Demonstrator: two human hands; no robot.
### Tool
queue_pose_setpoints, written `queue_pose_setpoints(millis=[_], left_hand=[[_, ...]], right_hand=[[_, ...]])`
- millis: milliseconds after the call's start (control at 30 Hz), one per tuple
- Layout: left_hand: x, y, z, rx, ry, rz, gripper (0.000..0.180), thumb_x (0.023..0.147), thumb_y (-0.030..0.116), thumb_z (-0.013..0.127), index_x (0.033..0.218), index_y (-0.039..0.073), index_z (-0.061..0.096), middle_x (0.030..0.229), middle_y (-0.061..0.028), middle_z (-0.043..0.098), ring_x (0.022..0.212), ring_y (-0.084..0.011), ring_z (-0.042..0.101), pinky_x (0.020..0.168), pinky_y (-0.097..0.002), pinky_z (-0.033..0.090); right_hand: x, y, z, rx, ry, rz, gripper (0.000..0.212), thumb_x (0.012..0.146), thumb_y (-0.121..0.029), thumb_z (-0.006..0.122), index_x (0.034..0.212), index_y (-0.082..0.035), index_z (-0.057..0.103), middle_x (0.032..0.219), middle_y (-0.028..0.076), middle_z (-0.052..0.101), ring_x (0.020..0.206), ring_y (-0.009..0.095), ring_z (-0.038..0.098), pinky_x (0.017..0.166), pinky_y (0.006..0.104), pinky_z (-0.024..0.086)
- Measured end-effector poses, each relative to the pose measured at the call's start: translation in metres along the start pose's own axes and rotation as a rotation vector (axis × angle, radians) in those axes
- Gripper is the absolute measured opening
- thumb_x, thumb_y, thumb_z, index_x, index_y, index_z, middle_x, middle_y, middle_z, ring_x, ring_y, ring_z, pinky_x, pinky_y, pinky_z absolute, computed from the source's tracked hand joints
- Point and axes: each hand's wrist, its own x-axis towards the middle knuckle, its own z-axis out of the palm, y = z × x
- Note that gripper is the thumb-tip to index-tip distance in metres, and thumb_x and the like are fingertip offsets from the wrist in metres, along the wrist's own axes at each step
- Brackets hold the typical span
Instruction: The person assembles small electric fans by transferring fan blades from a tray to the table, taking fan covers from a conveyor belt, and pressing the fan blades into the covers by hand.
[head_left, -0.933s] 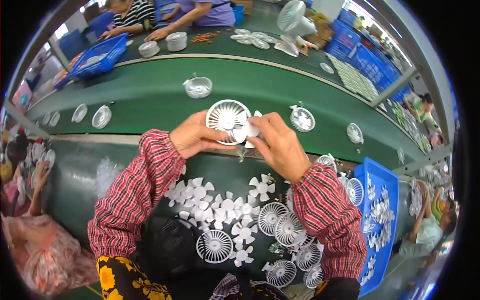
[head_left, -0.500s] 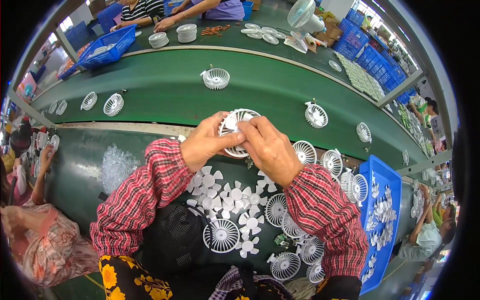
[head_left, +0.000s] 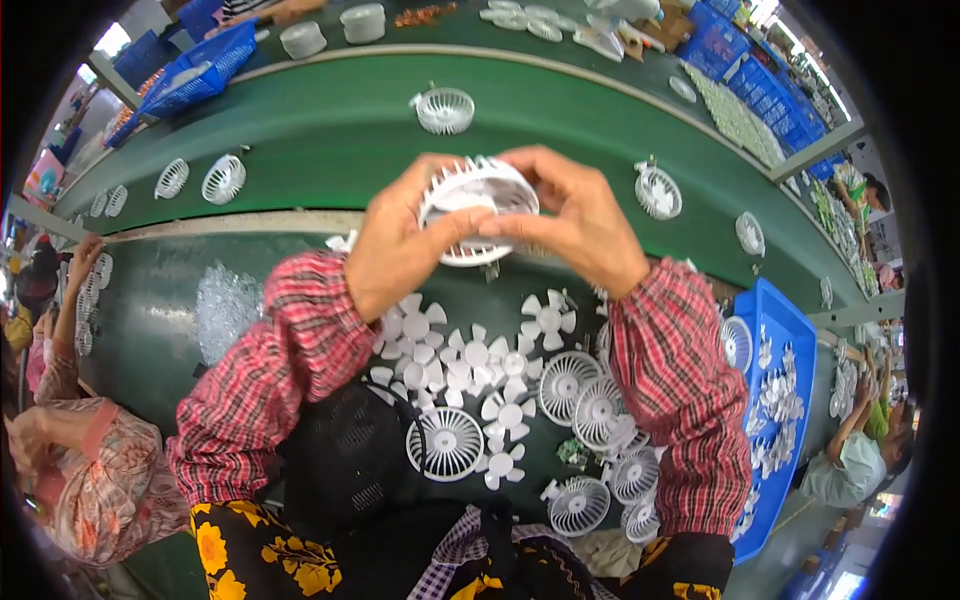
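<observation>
Fingers of left hand and right hand clasp a round, ribbed white plastic cage.

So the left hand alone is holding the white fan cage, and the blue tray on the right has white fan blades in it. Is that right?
Not quite: the head view shows the left hand and the right hand both holding the white fan cage. The blue tray on the right does have white fan blades in it.
</observation>
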Motion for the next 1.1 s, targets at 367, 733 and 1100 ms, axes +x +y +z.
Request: queue_pose_setpoints(millis=[367, 733, 1100], left_hand=[[0.016, 0.019, 0.018, 0.173, 0.079, 0.087, 0.032, 0.087, 0.008, 0.065, 0.115, -0.001, 0.052, 0.096, -0.0081, 0.063, 0.083, -0.0112, 0.062, 0.064, -0.0238, 0.054], [0.149, -0.094, 0.045, -0.016, -0.123, -0.416, 0.042, 0.082, 0.021, 0.071, 0.11, -0.007, 0.055, 0.095, -0.0141, 0.064, 0.081, -0.0191, 0.065, 0.061, -0.0297, 0.062], [0.168, -0.08, -0.026, 0.648, 0.031, -0.666, 0.037, 0.081, 0.028, 0.069, 0.105, 0.001, 0.064, 0.094, -0.0131, 0.068, 0.089, -0.0229, 0.065, 0.081, -0.0358, 0.051]], right_hand=[[0.005, -0.001, -0.008, 0.009, 0.107, -0.099, 0.034, 0.071, -0.012, 0.079, 0.097, 0.003, 0.061, 0.082, 0.007, 0.066, 0.072, 0.01, 0.061, 0.066, 0.0246, 0.05], [0.042, 0.117, -0.092, 0.085, 0.069, 0.342, 0.045, 0.073, -0.02, 0.079, 0.106, 0.004, 0.062, 0.09, 0.009, 0.068, 0.08, 0.013, 0.065, 0.073, 0.0257, 0.052], [-0.021, 0.065, -0.056, -0.543, -0.405, -0.092, 0.027, 0.074, -0.007, 0.072, 0.098, 0.001, 0.062, 0.081, 0.011, 0.065, 0.069, 0.023, 0.063, 0.061, 0.0323, 0.051]])
